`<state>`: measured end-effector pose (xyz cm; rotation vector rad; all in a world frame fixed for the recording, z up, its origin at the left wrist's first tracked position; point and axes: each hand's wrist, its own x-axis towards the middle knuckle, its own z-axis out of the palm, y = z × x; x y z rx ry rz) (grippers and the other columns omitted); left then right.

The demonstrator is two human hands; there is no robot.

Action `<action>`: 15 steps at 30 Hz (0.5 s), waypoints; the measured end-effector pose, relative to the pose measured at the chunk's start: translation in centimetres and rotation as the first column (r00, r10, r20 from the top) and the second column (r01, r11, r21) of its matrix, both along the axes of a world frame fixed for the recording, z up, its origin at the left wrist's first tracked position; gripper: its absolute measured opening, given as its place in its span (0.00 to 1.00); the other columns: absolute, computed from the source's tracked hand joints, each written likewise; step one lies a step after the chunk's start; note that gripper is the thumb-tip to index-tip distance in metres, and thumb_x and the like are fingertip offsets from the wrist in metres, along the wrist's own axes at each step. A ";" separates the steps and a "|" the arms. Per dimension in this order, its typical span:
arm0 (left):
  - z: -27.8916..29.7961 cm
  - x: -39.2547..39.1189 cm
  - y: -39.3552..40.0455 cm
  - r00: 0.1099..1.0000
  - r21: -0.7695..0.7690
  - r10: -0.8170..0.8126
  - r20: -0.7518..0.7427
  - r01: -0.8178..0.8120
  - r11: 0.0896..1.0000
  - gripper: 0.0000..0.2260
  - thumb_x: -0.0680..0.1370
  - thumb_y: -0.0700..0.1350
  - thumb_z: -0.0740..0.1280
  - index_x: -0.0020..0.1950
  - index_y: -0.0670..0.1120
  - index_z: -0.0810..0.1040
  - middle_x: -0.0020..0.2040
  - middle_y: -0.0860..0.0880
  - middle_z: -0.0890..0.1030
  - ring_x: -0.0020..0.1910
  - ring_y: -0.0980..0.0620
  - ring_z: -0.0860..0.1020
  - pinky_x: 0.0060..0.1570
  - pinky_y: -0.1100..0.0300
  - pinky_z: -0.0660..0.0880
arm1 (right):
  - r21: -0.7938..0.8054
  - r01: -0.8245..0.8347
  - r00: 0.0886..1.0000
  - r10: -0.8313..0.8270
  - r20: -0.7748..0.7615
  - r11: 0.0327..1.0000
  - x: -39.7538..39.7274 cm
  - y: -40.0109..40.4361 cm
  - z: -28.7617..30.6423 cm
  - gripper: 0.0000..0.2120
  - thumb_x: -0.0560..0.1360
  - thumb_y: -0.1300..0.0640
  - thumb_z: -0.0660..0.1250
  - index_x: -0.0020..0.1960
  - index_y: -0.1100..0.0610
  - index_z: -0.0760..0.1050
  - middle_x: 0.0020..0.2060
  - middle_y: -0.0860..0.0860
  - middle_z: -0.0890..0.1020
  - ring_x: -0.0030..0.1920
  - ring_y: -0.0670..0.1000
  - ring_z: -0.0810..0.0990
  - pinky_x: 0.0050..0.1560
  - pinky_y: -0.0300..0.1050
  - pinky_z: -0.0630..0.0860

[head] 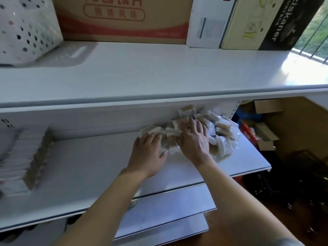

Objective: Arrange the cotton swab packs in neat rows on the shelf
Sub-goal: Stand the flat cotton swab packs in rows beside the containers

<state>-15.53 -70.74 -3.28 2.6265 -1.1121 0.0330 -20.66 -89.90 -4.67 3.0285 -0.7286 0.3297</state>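
I see the cotton swab packs (204, 132) heaped loose toward the shelf (88, 166) back right corner. Left hand (148, 153) and right hand (194, 141) both rest flat on the heap, fingers straight, gripping nothing. Packs look light, crinkly and slippery; I'd pinch each by its stiff stick-filled middle, not the film edge.

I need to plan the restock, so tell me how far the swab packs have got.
Done: no neat row shows yet. In hand: both hands, left and right, rest on the packs. Left: the whole loose heap at the shelf's right end needs lining up.
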 end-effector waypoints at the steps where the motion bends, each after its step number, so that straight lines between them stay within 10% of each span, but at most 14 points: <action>1: -0.1 0.1 -0.2 1.000 -0.012 -0.006 0.001 0.006 1.000 0.30 0.81 0.59 0.58 0.79 0.45 0.62 0.78 0.46 0.65 0.77 0.45 0.61 0.74 0.48 0.58 | -0.015 -0.004 1.000 0.004 0.023 1.000 0.6 -0.3 0.0 0.27 0.74 0.49 0.66 0.72 0.51 0.69 0.75 0.60 0.65 0.74 0.66 0.63 0.74 0.63 0.59; 6: -0.6 0.3 -2.0 1.000 -0.071 0.000 0.003 0.000 0.997 0.25 0.81 0.57 0.62 0.73 0.44 0.69 0.71 0.46 0.73 0.72 0.45 0.68 0.69 0.51 0.64 | -0.084 -0.029 0.986 0.042 0.162 0.996 1.6 -1.8 -0.1 0.16 0.63 0.60 0.74 0.51 0.57 0.81 0.50 0.57 0.77 0.50 0.62 0.76 0.56 0.58 0.72; 10: -0.8 -0.1 -4.6 0.996 -0.180 0.064 -0.070 -0.076 0.981 0.20 0.77 0.57 0.61 0.59 0.44 0.76 0.57 0.45 0.81 0.58 0.42 0.78 0.55 0.52 0.72 | -0.134 -0.138 0.957 0.167 0.237 0.981 1.6 -3.4 -0.6 0.06 0.68 0.60 0.72 0.45 0.57 0.83 0.48 0.54 0.78 0.49 0.59 0.75 0.52 0.53 0.71; 13: -0.1 -1.2 -6.5 0.918 -0.390 0.162 -0.362 -0.307 0.868 0.18 0.82 0.57 0.63 0.64 0.46 0.75 0.56 0.50 0.82 0.55 0.50 0.79 0.50 0.56 0.73 | -0.134 -0.285 0.843 0.315 0.436 0.949 0.0 -4.5 -0.2 0.07 0.72 0.59 0.70 0.49 0.54 0.82 0.49 0.52 0.78 0.48 0.59 0.75 0.48 0.51 0.70; 15: 0.8 -2.0 -7.7 0.718 -0.495 0.071 -0.693 -0.544 0.677 0.16 0.82 0.57 0.63 0.61 0.47 0.77 0.56 0.49 0.84 0.54 0.50 0.81 0.53 0.55 0.74 | -0.168 -0.409 0.700 0.426 0.574 0.897 -2.0 -5.0 0.3 0.08 0.73 0.62 0.72 0.51 0.55 0.84 0.49 0.55 0.79 0.48 0.60 0.76 0.46 0.50 0.72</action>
